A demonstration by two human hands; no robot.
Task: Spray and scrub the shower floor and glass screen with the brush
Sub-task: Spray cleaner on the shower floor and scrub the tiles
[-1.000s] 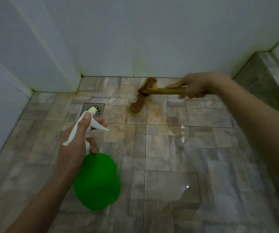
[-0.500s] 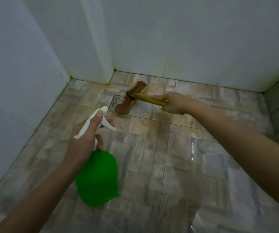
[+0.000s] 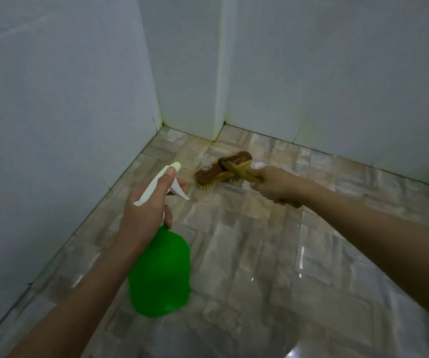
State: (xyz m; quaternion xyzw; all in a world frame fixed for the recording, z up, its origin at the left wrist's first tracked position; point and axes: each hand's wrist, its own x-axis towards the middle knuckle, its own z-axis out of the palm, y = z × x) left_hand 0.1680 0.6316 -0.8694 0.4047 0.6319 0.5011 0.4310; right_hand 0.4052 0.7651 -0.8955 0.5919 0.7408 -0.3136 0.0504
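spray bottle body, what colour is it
Bright green, with a white trigger head. It shows best in the head view, the only one.

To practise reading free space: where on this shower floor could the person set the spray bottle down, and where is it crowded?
Free: the bare floor tiles between the spray bottle and the right forearm, and the strip along the left wall beside the left hand. Crowded: the far corner, where the right hand holds the brush.
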